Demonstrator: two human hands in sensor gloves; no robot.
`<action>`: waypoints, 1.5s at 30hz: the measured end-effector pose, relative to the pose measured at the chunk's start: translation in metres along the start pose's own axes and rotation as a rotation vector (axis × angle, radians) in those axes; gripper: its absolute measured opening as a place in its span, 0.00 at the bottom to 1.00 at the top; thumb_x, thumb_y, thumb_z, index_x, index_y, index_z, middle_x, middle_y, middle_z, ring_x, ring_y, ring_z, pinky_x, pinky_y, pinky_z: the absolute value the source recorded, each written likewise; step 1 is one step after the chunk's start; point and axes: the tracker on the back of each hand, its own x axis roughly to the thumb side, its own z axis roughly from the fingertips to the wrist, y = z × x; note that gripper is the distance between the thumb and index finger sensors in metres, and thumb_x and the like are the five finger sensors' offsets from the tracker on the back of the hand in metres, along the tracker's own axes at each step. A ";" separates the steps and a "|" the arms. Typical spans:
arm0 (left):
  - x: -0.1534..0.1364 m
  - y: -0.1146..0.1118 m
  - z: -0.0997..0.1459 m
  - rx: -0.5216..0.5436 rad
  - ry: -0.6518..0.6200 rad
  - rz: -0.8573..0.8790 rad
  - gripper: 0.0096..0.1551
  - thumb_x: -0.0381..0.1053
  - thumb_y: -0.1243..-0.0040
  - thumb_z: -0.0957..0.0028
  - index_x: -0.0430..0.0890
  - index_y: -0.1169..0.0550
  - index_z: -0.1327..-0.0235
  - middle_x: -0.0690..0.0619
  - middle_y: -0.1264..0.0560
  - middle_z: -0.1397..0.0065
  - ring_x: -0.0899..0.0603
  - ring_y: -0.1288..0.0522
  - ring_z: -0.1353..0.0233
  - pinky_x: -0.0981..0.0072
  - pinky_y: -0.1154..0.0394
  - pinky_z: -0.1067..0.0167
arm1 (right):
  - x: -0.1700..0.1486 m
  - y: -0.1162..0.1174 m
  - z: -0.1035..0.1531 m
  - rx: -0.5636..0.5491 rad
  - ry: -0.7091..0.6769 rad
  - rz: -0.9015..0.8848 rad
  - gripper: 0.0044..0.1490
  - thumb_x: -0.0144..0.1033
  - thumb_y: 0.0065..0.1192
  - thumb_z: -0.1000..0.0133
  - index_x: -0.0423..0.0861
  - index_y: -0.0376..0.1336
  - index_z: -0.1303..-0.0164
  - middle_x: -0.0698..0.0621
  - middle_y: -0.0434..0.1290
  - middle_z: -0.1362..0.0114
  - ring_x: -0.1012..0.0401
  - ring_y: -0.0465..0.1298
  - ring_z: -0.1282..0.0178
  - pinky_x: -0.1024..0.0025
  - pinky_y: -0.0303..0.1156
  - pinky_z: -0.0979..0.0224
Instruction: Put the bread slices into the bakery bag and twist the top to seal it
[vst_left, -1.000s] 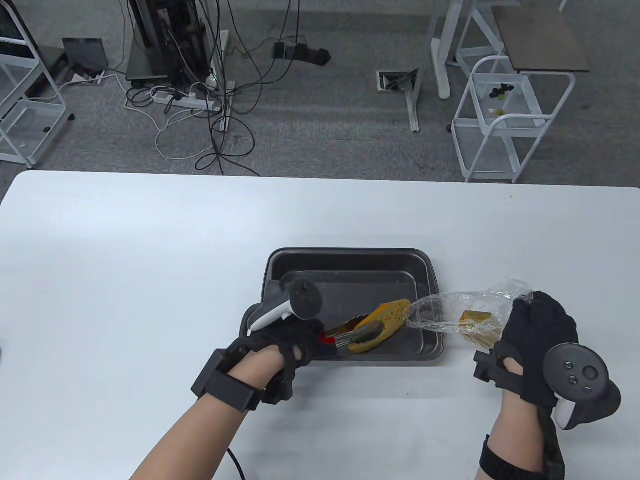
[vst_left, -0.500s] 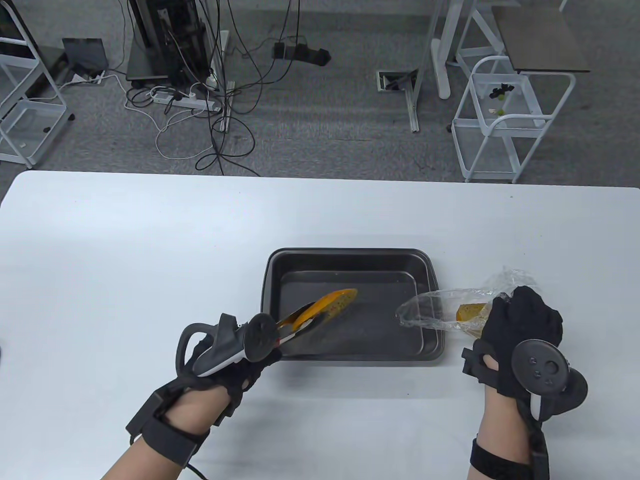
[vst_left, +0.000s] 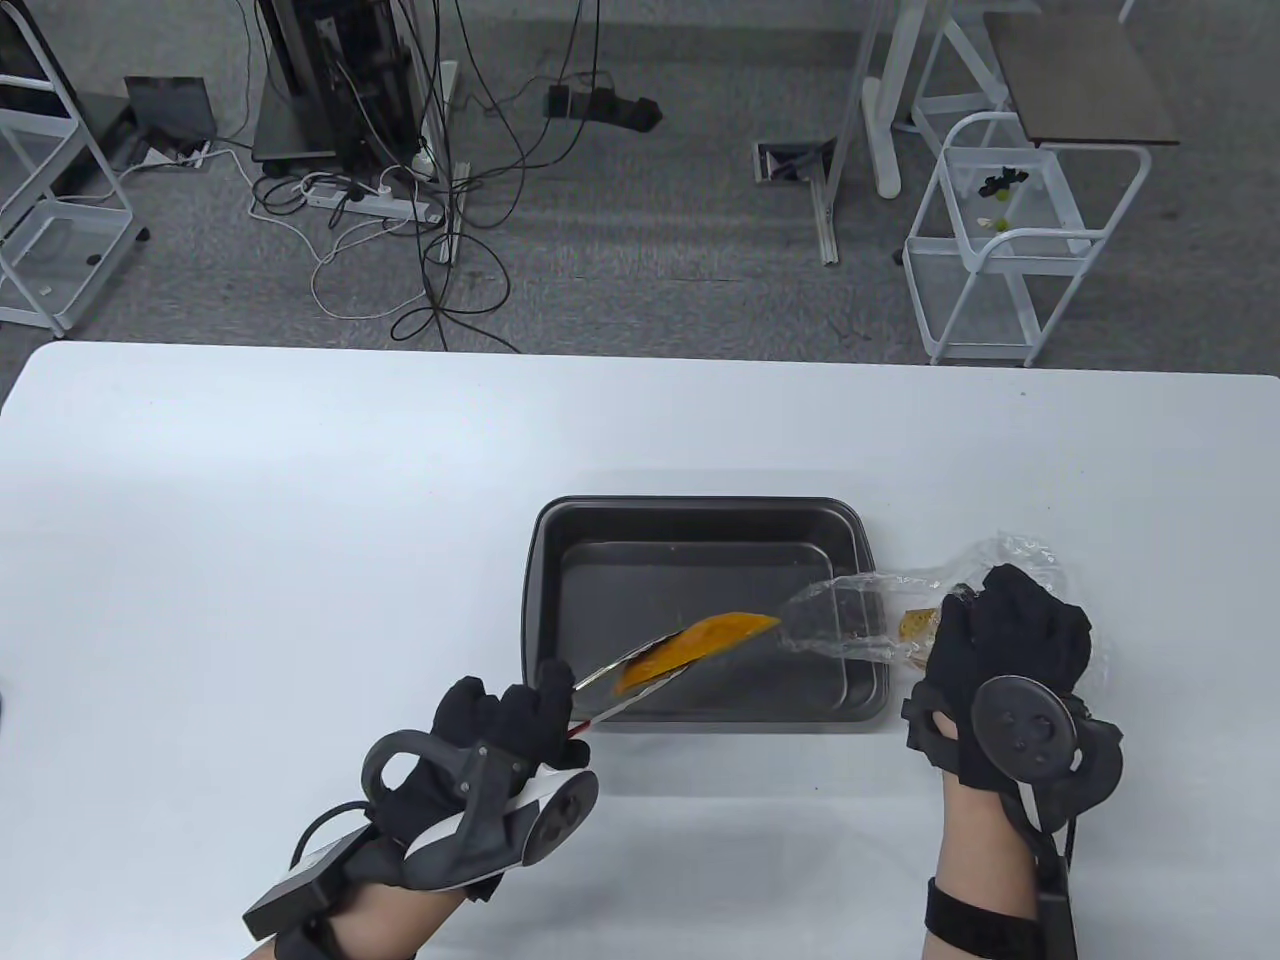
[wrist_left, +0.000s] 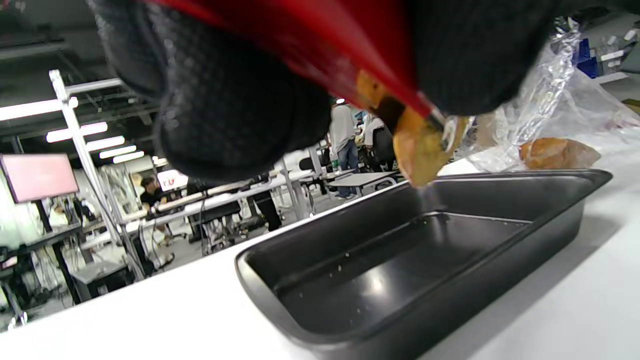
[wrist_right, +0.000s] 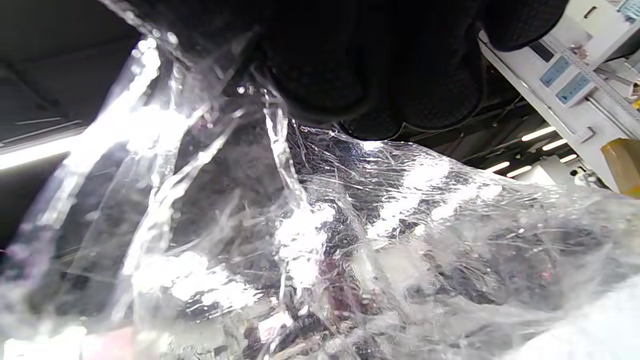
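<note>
My left hand grips red-handled metal tongs at the near left corner of the tray. The tongs clamp a yellow-brown bread slice, lifted edge-on above the dark baking tray, its tip close to the mouth of the clear bakery bag. In the left wrist view the bread slice hangs under the red tong handle. My right hand grips the clear bag at the tray's right edge. Another bread piece lies inside the bag. The right wrist view is filled with crinkled clear bag.
The white table spreads wide to the left and behind the tray. Beyond its far edge are floor cables, a white wire cart and desk legs. People and desks show far off in the left wrist view.
My left hand drew back toward me and swung the tongs, carrying the bread slice right toward the bag's mouth. My right hand with the bag shifted slightly left.
</note>
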 end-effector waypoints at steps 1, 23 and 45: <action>0.003 0.001 -0.001 0.010 -0.005 -0.009 0.44 0.70 0.30 0.57 0.46 0.22 0.32 0.45 0.12 0.47 0.45 0.11 0.61 0.50 0.21 0.36 | 0.002 0.001 0.000 0.001 -0.012 0.002 0.26 0.40 0.69 0.49 0.27 0.77 0.71 0.34 0.80 0.37 0.35 0.76 0.40 0.29 0.59 0.30; 0.061 0.009 -0.039 -0.041 -0.002 0.055 0.44 0.70 0.30 0.56 0.45 0.22 0.32 0.45 0.12 0.47 0.46 0.11 0.61 0.51 0.20 0.35 | 0.049 0.014 0.016 0.039 -0.195 0.032 0.26 0.40 0.70 0.49 0.27 0.77 0.71 0.34 0.78 0.34 0.33 0.73 0.35 0.29 0.57 0.29; 0.022 -0.041 -0.080 -0.466 0.194 0.934 0.44 0.71 0.32 0.52 0.42 0.22 0.32 0.44 0.12 0.48 0.47 0.10 0.62 0.52 0.19 0.37 | 0.106 0.014 0.030 0.272 -0.324 -0.321 0.26 0.40 0.69 0.48 0.27 0.78 0.71 0.31 0.71 0.26 0.30 0.66 0.27 0.27 0.54 0.27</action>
